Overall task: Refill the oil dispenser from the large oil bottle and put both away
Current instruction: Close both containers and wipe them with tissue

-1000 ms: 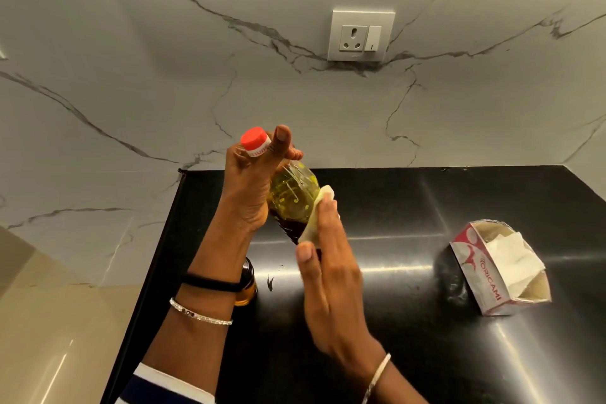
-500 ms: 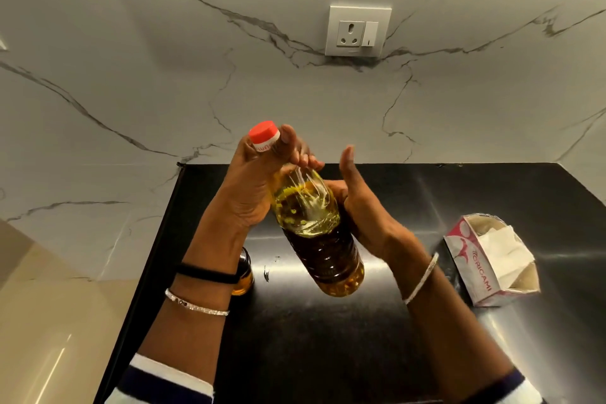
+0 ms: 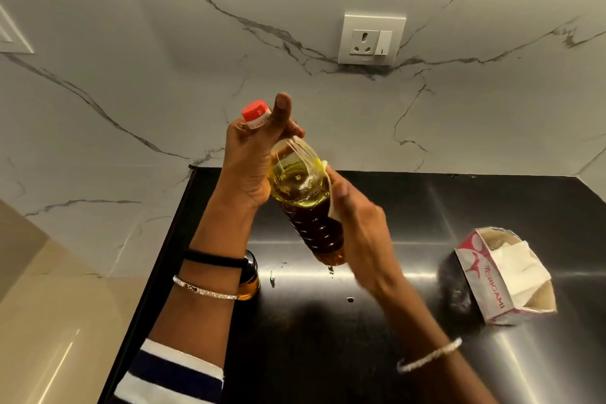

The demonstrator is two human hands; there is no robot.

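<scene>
The large oil bottle (image 3: pixel 305 207) is clear plastic with yellow oil and a red cap (image 3: pixel 255 112). It hangs tilted above the black counter (image 3: pixel 410 354). My left hand (image 3: pixel 252 161) grips its neck just below the cap. My right hand (image 3: pixel 364 233) presses a folded white tissue (image 3: pixel 330 203) against the bottle's right side. The oil dispenser (image 3: pixel 250 279), a small amber bottle with a dark top, stands on the counter behind my left wrist, mostly hidden.
An open tissue box (image 3: pixel 501 275) lies on the counter at the right. A few small dark drops (image 3: pixel 272 279) mark the counter below the bottle. A marble wall with a socket (image 3: pixel 370 39) rises behind. The counter's left edge drops to a beige floor.
My right hand came round from behind the bottle to its right side with the tissue. The bottle stays held up in my left hand.
</scene>
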